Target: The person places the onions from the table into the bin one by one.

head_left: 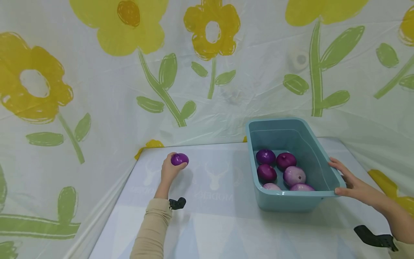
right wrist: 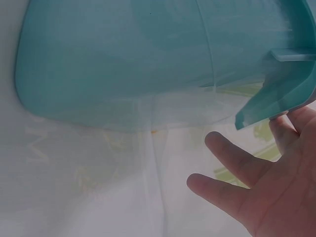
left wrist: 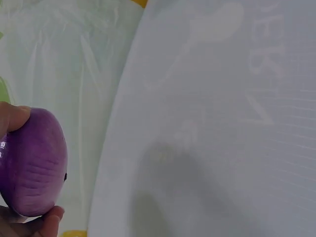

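Note:
In the head view my left hand (head_left: 170, 169) holds a shiny purple onion (head_left: 179, 159) above the left part of the table. The left wrist view shows the onion (left wrist: 35, 163) between thumb and fingers. My right hand (head_left: 357, 183) touches the right rim of a blue-green plastic bin (head_left: 291, 201) near its front corner. In the right wrist view, fingers (right wrist: 237, 158) of that hand are spread and fairly straight beside the bin's outer wall (right wrist: 123, 54). Several purple onions, such as a dark one (head_left: 266, 173) and a paler one (head_left: 294, 175), lie inside the bin.
The white table (head_left: 213, 216) carries pale printed patterns. A flower-printed sheet (head_left: 226, 118) hangs behind it and along its sides. Black straps with small dark devices (head_left: 178, 203) sit at both wrists.

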Demonstrator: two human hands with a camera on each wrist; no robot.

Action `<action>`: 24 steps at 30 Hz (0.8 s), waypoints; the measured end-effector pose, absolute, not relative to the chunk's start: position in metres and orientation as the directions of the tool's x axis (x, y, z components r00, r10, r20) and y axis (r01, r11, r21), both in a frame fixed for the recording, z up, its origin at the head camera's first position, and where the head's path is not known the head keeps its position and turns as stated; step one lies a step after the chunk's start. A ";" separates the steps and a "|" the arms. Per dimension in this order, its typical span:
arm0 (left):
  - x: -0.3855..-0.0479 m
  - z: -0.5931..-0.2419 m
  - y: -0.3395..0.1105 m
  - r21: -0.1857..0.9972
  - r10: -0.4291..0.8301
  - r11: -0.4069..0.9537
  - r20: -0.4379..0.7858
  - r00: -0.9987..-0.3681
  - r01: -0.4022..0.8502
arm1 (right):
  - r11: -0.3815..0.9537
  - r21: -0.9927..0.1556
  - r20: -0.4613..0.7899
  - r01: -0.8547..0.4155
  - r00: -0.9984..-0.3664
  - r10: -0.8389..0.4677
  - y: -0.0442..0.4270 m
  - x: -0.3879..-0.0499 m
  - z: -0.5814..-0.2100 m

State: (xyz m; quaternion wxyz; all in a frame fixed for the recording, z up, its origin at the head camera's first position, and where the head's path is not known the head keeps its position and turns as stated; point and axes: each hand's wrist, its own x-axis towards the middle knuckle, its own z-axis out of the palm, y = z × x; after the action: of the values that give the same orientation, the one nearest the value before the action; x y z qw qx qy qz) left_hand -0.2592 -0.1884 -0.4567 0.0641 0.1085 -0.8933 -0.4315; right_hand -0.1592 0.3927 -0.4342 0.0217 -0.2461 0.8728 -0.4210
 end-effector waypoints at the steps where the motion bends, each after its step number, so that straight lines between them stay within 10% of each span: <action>1: -0.260 -0.452 -0.188 0.785 -0.243 0.606 0.024 -0.970 -0.132 | 0.532 -0.742 0.167 -0.408 -0.881 -0.443 0.393 -0.159 -0.434; 24: -0.281 -0.376 -0.151 0.768 -0.109 0.641 0.102 -0.989 0.009 | 0.550 -0.740 0.147 -0.386 -0.892 -0.428 0.390 -0.158 -0.431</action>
State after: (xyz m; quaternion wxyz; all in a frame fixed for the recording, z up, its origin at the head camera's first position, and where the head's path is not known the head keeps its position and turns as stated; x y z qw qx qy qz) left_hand -0.2810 -0.1512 -0.3761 0.0696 0.0275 -0.9031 -0.4228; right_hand -0.1581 0.3903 -0.4313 0.0254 -0.2314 0.8801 -0.4138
